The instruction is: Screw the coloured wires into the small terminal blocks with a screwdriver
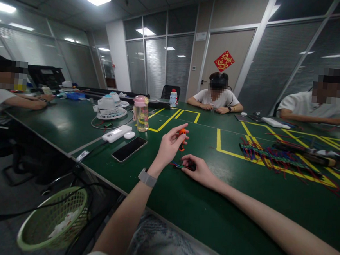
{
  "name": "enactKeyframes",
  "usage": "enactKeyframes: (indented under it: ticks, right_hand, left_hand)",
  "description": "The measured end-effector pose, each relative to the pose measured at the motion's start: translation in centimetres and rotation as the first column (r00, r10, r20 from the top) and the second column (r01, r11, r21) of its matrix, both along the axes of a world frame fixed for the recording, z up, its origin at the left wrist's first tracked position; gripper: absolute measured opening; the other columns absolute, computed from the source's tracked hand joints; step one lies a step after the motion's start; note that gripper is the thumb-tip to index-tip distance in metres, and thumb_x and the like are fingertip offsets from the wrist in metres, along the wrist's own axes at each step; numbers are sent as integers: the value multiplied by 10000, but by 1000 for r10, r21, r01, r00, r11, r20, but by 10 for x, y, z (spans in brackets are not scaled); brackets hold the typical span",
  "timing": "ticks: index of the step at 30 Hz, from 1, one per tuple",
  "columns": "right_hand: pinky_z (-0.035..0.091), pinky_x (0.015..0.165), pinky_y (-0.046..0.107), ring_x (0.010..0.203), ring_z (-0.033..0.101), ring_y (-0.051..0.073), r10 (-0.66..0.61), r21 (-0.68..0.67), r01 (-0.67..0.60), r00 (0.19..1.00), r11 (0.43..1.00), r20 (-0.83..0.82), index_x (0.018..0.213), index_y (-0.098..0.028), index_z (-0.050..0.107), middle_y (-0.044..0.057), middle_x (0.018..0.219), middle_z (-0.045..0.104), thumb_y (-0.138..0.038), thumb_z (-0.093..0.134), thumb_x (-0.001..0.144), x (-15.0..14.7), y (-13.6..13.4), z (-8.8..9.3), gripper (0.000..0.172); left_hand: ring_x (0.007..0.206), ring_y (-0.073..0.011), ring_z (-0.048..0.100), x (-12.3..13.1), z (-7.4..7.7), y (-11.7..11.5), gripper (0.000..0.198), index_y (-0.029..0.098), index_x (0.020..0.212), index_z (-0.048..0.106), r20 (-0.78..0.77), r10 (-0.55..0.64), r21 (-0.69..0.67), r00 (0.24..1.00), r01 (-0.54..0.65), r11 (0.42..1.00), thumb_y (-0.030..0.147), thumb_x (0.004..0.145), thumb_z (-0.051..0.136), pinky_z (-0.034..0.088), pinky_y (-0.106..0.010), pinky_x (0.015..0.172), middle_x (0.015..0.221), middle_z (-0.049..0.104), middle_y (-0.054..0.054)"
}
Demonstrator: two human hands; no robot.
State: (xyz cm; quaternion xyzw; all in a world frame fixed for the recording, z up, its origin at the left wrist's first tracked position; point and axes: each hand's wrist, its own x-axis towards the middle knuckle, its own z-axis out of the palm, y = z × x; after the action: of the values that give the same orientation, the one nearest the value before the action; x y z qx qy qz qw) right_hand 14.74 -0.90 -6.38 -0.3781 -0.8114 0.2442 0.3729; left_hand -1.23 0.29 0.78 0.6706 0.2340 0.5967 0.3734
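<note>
My left hand (168, 145), a watch band at its wrist, is closed around the orange and black handle of a screwdriver (182, 139). The screwdriver stands upright, its thin shaft pointing down at a small green circuit board (178, 166) with red and blue wires. Whether the tip touches the board is too small to tell. Low on the green table, my right hand (200, 172) grips the board's right side with its fingertips. A dark part (191, 165) shows beneath its curled fingers.
A phone (129, 149), a white power strip (117, 133) and a pink-lidded bottle (141, 113) stand left of my hands. White fans (111, 109) lie beyond. Many wired boards (279, 157) are heaped at right. Three people sit around the table. A green basket (54, 216) is on the floor.
</note>
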Motion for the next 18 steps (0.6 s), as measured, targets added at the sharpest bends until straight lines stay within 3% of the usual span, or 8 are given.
enactKeyframes:
  ticks: [4,9,11,15,18]
  right_hand:
    - [461,663,258,701,556,127,-2,-13,2,1000,1000,-1,952,-165,581,6,760,587,-157,598,749,0,-1,2,204]
    - [443,640,246,683,544,124,0,-10,0,1000,1000,0,883,-162,577,2,741,577,-158,592,746,-1,-1,2,138]
    - [431,622,239,666,533,120,-7,5,7,1000,1000,6,850,-163,572,-3,726,568,-152,587,742,-1,-1,2,109]
    - [415,606,232,650,520,116,-9,20,9,1000,1000,8,806,-168,557,-11,710,555,-146,581,740,-1,0,1,74]
    - [415,611,234,656,522,119,-5,9,5,1000,1000,10,800,-167,560,-8,716,562,-154,585,744,0,0,1,63]
  left_hand:
    - [900,-134,575,-1,0,-1,315,233,1108,637,-65,176,104,982,-169,980,296,800,618,508,-223,740,1048,563,-49]
    - [912,-145,610,-1,-3,4,370,236,1258,524,-17,31,19,999,-31,999,295,902,444,538,-262,735,1173,560,-77]
    - [883,-144,619,0,-5,5,396,230,1267,511,3,76,16,997,-76,997,306,879,499,542,-257,720,1131,585,-76]
    - [929,-146,586,0,-4,2,369,244,1152,610,-53,270,139,961,-260,955,319,792,636,521,-224,748,1052,567,-49]
    - [979,-154,579,0,-3,1,327,255,1169,601,-52,177,117,983,-170,979,337,858,540,525,-233,762,1153,523,-61]
